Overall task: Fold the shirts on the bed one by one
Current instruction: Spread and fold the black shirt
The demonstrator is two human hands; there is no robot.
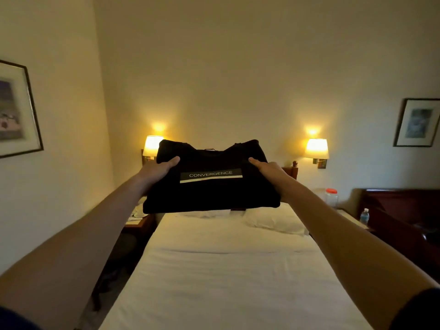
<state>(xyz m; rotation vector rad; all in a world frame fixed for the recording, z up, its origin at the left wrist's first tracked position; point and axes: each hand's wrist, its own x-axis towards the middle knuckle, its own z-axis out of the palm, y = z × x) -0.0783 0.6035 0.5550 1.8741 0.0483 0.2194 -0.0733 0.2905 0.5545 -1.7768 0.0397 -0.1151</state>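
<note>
I see a black shirt [212, 179] folded into a thick, soft-edged rectangle, its matte cloth nearly swallowing the dim light, with a grey printed band across the front that reads CONVERGENCE above a thin pale stripe. The collar edge dips in a shallow curve along the top, and the lower fold bulges rounded and heavy. My left hand [157, 169] grips the shirt's left side, thumb laid over the top face and the fingers hidden beneath; my right hand [267, 169] grips the right side the same way, thumb on top, fingers tucked under the cloth. The bundle is held level between the two hands at arm's length, raised in the air above the far end of the bed [226, 270], not touching it. The bed is a long, narrow shape under a smooth white sheet with faint creases running across. A plump white pillow [273, 222] lies at the head, below and a little to the right of the shirt. Two wall lamps with tapered fabric shades glow warm: the left lamp [152, 146] is partly hidden behind the shirt's upper corner, the right lamp [316, 148] is clear of it. A clear plastic jar with an orange lid [331, 196] stands on the worktop beside the bed.
</note>
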